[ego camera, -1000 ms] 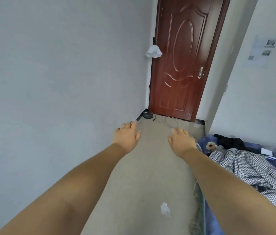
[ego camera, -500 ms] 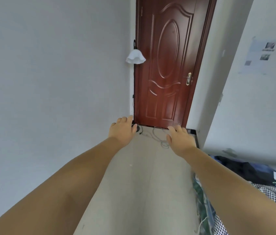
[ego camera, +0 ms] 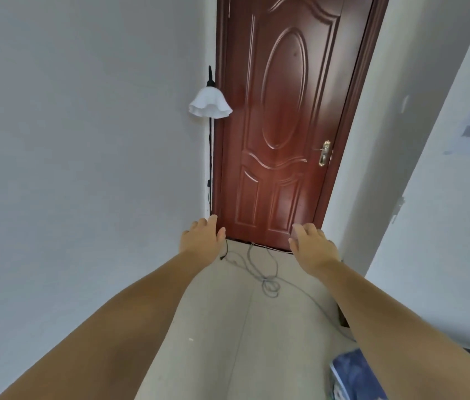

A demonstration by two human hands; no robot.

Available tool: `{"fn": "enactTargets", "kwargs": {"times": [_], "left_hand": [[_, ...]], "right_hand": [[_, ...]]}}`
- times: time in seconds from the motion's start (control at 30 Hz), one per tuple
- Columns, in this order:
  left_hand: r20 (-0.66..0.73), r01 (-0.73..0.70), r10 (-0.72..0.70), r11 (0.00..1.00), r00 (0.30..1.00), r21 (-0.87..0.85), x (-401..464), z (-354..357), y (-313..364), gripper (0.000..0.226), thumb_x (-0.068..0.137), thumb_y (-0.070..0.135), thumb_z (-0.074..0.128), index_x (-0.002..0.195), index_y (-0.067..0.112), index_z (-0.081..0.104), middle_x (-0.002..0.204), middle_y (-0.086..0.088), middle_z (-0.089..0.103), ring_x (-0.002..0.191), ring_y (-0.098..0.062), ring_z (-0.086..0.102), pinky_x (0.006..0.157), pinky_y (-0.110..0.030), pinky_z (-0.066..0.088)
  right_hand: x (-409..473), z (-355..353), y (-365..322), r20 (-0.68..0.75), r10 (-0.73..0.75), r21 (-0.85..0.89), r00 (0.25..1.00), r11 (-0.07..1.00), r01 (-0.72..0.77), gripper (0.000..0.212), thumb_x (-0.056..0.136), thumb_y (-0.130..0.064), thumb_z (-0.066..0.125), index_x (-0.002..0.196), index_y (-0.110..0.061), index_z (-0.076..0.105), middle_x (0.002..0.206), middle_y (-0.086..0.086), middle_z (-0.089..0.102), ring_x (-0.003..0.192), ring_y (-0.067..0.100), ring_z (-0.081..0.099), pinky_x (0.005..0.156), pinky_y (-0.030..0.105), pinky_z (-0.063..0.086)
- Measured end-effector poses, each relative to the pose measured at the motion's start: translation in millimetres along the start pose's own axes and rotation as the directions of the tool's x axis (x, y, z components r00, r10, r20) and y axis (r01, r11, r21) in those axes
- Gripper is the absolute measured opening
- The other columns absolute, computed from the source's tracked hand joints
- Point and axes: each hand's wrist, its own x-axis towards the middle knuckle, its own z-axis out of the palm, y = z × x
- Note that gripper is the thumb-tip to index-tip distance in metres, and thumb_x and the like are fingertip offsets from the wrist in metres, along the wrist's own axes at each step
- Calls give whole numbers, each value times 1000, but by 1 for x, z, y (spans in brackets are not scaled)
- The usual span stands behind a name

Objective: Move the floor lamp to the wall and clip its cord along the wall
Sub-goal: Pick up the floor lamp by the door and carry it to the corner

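A floor lamp with a white ruffled shade [ego camera: 210, 103] and a thin black pole [ego camera: 210, 163] stands in the corner between the left wall and the door. My left hand [ego camera: 200, 238] hides its base. A thin black cord [ego camera: 225, 251] drops from behind that hand onto the floor. A grey cable [ego camera: 268, 280] lies looped on the floor in front of the door. Both arms reach forward. My left hand is open, fingers spread, holding nothing. My right hand [ego camera: 311, 249] is open too, hovering near the door's bottom right.
A dark red door [ego camera: 282, 125] with a brass handle [ego camera: 325, 153] closes the end of the narrow passage. White walls [ego camera: 83, 140] run on both sides. A blue fabric edge [ego camera: 352, 373] shows at the lower right. The floor [ego camera: 242, 342] is pale beige.
I have moved closer to the door and lamp; both look larger. The bed with the checked cloth has slid out of view. My hands stay open and outstretched.
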Motion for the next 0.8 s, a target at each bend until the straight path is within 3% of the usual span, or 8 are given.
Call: {"fn": "enactTargets", "kwargs": {"times": [0.13, 0.33, 0.57, 0.8], "left_hand": [[14, 44, -44, 999, 999, 19, 88, 34, -10, 46, 99, 37, 27, 138, 13, 34, 127, -13, 54, 115, -29, 50, 88, -41, 43], [16, 118, -118, 992, 993, 37, 243, 91, -44, 44, 100, 36, 27, 134, 11, 37, 125, -13, 55, 113, -29, 51, 88, -41, 44], [34, 94, -93, 996, 995, -11, 447, 145, -54, 47, 99, 38, 27, 136, 12, 37, 125, -14, 56, 112, -30, 52, 88, -42, 45], [83, 99, -95, 994, 992, -54, 596, 230, -53, 46, 98, 39, 29, 135, 13, 38, 123, -13, 57, 111, -29, 53, 86, -43, 45]], "right_hand": [[105, 32, 10, 61, -2, 27, 998, 1000, 1, 44, 99, -36, 31, 139, -18, 32, 138, 10, 40, 120, 30, 43, 91, 47, 47], [262, 99, -6, 71, -160, 10, 985, 987, 159, 46, 99, -35, 31, 142, -18, 29, 139, 8, 41, 119, 30, 44, 88, 42, 44], [450, 133, 1, 84, -112, 74, 990, 992, 106, 44, 99, -34, 32, 140, -17, 31, 137, 9, 42, 118, 31, 45, 87, 45, 46], [608, 198, 44, 159, -76, 93, 984, 994, 62, 45, 99, -34, 32, 140, -18, 30, 137, 9, 42, 117, 31, 45, 87, 45, 45]]}}
